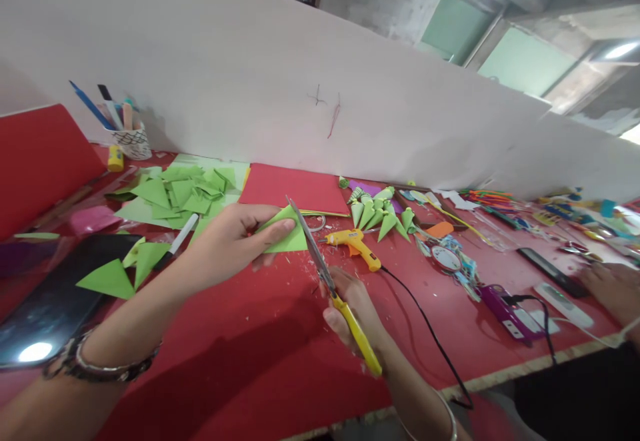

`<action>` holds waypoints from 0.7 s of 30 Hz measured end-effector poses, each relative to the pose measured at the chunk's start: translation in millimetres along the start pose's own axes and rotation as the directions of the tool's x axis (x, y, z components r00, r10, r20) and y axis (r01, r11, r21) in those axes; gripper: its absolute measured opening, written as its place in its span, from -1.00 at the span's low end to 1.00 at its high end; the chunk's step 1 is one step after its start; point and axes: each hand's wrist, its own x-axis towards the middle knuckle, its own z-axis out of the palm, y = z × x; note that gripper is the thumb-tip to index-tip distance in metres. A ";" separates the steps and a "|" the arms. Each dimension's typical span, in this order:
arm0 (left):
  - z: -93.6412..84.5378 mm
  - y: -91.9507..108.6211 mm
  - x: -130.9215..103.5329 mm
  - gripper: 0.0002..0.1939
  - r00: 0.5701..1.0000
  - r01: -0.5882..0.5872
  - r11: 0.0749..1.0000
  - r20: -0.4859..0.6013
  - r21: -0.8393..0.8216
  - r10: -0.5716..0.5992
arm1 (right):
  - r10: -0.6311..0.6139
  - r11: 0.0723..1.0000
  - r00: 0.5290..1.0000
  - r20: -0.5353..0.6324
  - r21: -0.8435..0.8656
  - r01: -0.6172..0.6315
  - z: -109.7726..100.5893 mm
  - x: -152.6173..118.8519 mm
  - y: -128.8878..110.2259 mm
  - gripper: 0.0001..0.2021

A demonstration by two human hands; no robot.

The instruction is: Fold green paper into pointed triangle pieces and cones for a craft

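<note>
Pinched between the thumb and fingers of my left hand [245,234] is a piece of green paper [293,238]. My right hand [353,301] grips a pair of scissors [357,331] with yellow handles, the metal blades pointing up and away from me. Those blades lie at the right edge of the green paper; whether they are cutting into it I cannot tell. Part of my right hand is hidden behind the handles. Just beyond the scissors, a yellow glue gun [355,242] lies on the red table [240,354].
Green paper cut-outs [183,191] are heaped at the back left, beside red sheets [295,188]. Several green paper cones [375,213] lie behind the glue gun. A purple power strip [510,314] and another person's hand [607,288] are at right. A pen cup [133,141] stands far left.
</note>
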 end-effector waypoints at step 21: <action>-8.1 -0.3 1.2 -0.66 0.991 0.104 0.992 0.081 0.069 -0.109 | 0.064 0.997 0.998 -0.003 -0.047 -0.064 2.9 -3.5 4.6 -0.48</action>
